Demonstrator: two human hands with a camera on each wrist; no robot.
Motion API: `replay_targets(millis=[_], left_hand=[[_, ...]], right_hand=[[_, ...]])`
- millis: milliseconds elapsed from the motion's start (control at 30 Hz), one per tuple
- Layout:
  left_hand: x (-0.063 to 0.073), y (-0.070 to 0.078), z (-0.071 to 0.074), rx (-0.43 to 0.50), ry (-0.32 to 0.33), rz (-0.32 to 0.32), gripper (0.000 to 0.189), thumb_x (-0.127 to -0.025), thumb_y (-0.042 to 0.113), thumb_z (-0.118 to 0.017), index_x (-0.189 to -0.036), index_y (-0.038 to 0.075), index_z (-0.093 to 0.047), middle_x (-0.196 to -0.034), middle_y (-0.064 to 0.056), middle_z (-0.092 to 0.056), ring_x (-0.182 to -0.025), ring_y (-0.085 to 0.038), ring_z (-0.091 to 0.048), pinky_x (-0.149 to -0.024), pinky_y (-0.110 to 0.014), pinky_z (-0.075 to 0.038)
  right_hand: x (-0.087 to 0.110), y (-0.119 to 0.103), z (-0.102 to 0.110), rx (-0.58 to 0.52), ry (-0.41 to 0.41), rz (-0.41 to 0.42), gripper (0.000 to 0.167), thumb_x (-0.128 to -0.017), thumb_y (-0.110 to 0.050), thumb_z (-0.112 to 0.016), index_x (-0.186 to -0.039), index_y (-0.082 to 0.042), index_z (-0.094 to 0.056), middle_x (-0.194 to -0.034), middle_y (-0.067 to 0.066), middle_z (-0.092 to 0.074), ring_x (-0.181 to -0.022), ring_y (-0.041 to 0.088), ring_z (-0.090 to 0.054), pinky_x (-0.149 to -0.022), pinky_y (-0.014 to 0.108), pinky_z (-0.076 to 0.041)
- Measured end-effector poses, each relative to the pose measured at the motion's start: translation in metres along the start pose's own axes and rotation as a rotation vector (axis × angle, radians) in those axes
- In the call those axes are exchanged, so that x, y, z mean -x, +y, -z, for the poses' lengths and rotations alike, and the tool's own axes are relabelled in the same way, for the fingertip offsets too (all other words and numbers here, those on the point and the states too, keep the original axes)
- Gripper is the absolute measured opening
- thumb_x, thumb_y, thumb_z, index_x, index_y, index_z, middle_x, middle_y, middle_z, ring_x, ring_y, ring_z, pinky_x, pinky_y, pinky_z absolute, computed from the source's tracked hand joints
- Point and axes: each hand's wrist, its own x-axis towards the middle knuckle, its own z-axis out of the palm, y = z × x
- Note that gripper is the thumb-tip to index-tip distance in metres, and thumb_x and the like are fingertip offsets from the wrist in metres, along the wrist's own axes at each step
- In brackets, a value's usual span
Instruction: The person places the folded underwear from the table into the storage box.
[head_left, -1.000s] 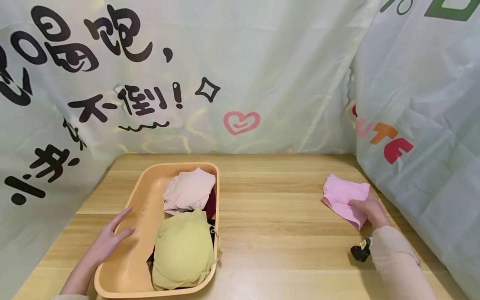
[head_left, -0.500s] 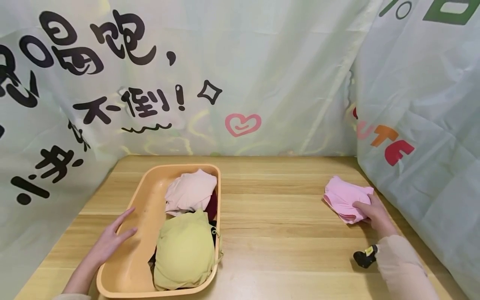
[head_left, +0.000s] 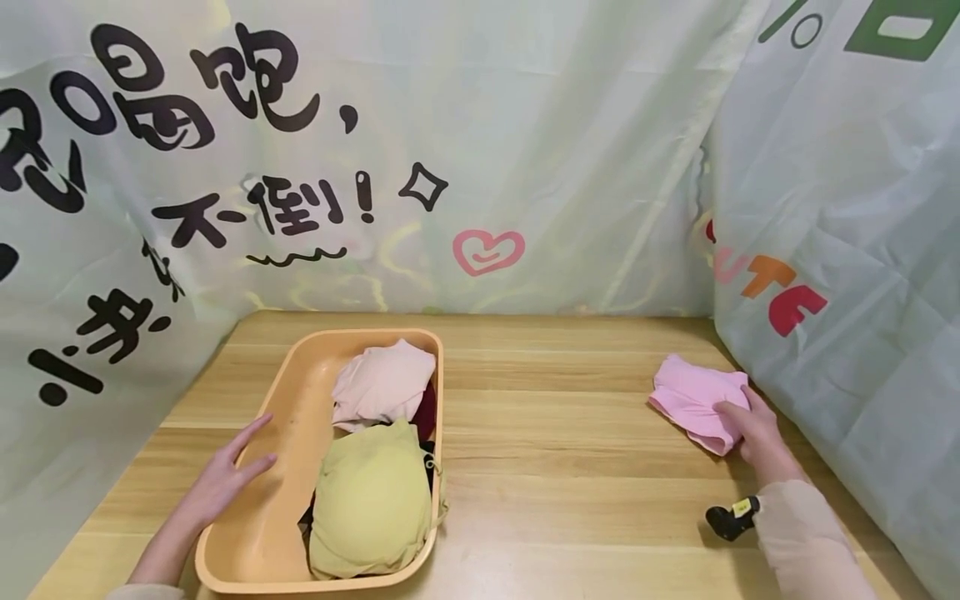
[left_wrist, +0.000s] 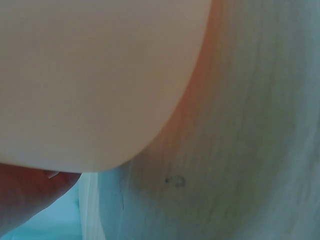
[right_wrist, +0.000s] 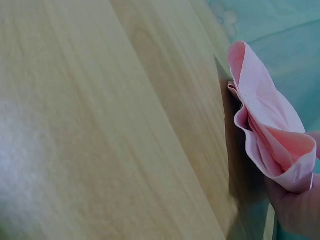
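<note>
My right hand pinches a folded pink cloth by its near right edge, thumb on top, at the right side of the table. Layered folds of the pink cloth show in the right wrist view, held just off the wood. My left hand rests at the left rim of an orange plastic tub, fingers and thumb spread and nearly straight. Inside the tub lie a pale pink folded garment at the back and a yellow-green bundled garment in front.
Dark red cloth and some black fabric show at the tub's right wall. A small black device is worn at my right wrist. Printed fabric curtains close off the table's back and sides.
The pink cloth in my right hand folds over, then hangs a little flatter, as the hand shifts slightly right and nearer. The left hand stays at the tub's rim.
</note>
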Motion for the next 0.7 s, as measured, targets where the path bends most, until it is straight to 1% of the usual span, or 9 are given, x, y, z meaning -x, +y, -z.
replay_targets(millis=[100, 200, 267, 333, 433, 533, 600, 633, 700], left_hand=[[0.0, 0.001, 0.0, 0.004, -0.001, 0.004, 0.065, -0.089, 0.018, -0.057, -0.142, 0.0, -0.025, -0.141, -0.035, -0.022, -0.125, -0.055, -0.018, -0.094, -0.068, -0.02], [0.001, 0.002, 0.0, 0.009, -0.004, 0.009, 0.065, -0.089, 0.018, -0.057, -0.142, 0.0, -0.025, -0.141, -0.035, -0.021, -0.126, -0.055, -0.018, -0.094, -0.068, -0.02], [0.001, 0.003, 0.0, 0.008, -0.006, 0.012, 0.065, -0.089, 0.018, -0.057, -0.142, 0.0, -0.025, -0.141, -0.035, -0.021, -0.126, -0.055, -0.018, -0.094, -0.068, -0.02], [0.001, 0.003, 0.0, 0.011, -0.008, 0.015, 0.065, -0.089, 0.018, -0.057, -0.142, 0.0, -0.024, -0.141, -0.035, -0.021, -0.126, -0.055, -0.017, -0.094, -0.068, -0.02], [0.001, 0.003, 0.0, 0.011, -0.01, 0.018, 0.066, -0.089, 0.019, -0.057, -0.142, 0.0, -0.024, -0.141, -0.035, -0.021, -0.126, -0.055, -0.017, -0.094, -0.068, -0.019], [0.001, 0.003, 0.0, 0.011, -0.01, 0.016, 0.066, -0.089, 0.018, -0.057, -0.142, 0.0, -0.024, -0.141, -0.035, -0.021, -0.126, -0.055, -0.017, -0.094, -0.068, -0.019], [0.001, 0.003, 0.0, 0.012, -0.009, 0.014, 0.066, -0.089, 0.018, -0.057, -0.142, 0.0, -0.024, -0.141, -0.035, -0.021, -0.126, -0.055, -0.017, -0.094, -0.068, -0.019], [0.001, 0.003, 0.0, 0.013, -0.008, 0.012, 0.065, -0.089, 0.018, -0.057, -0.142, 0.0, -0.024, -0.141, -0.035, -0.021, -0.126, -0.055, -0.017, -0.094, -0.068, -0.019], [0.001, 0.003, 0.0, 0.013, -0.008, 0.011, 0.065, -0.089, 0.018, -0.057, -0.142, 0.0, -0.024, -0.141, -0.035, -0.021, -0.126, -0.055, -0.017, -0.094, -0.069, -0.019]], right_hand=[[0.0, 0.002, -0.001, -0.08, 0.004, -0.005, 0.076, -0.088, -0.01, -0.049, -0.146, -0.018, -0.001, -0.153, 0.008, 0.008, -0.134, 0.015, -0.012, -0.106, 0.017, -0.021], [0.001, 0.001, -0.002, -0.199, -0.019, -0.018, 0.076, -0.088, -0.008, -0.051, -0.147, -0.022, -0.005, -0.153, 0.002, 0.005, -0.13, 0.006, -0.017, -0.088, 0.005, -0.035], [0.002, 0.0, -0.001, -0.283, -0.05, -0.034, 0.077, -0.088, -0.007, -0.053, -0.147, -0.025, -0.006, -0.153, -0.003, 0.005, -0.126, 0.001, -0.02, -0.073, 0.002, -0.038], [0.003, -0.002, -0.001, -0.37, -0.089, -0.053, 0.079, -0.087, -0.006, -0.055, -0.146, -0.028, -0.008, -0.152, -0.008, 0.004, -0.119, -0.001, -0.028, -0.065, 0.002, -0.038], [0.007, -0.003, -0.002, -0.448, -0.139, -0.07, 0.081, -0.086, -0.005, -0.058, -0.146, -0.031, -0.009, -0.151, -0.013, 0.002, -0.099, -0.007, -0.039, -0.065, 0.004, -0.04], [0.01, -0.005, -0.004, -0.48, -0.18, -0.051, 0.082, -0.086, -0.004, -0.058, -0.146, -0.03, -0.009, -0.15, -0.017, -0.004, -0.079, -0.01, -0.043, -0.066, 0.005, -0.041], [0.013, -0.007, -0.006, -0.476, -0.203, -0.029, 0.082, -0.086, -0.004, -0.058, -0.146, -0.029, -0.008, -0.146, -0.014, -0.02, -0.075, -0.009, -0.045, -0.066, 0.006, -0.042], [0.014, -0.008, -0.008, -0.472, -0.213, -0.017, 0.082, -0.086, -0.004, -0.057, -0.147, -0.028, -0.008, -0.14, -0.011, -0.027, -0.075, -0.008, -0.046, -0.066, 0.007, -0.043], [0.016, -0.01, -0.011, -0.461, -0.235, 0.006, 0.081, -0.087, -0.005, -0.057, -0.147, -0.026, -0.008, -0.129, -0.007, -0.033, -0.075, -0.007, -0.047, -0.067, 0.008, -0.044]])
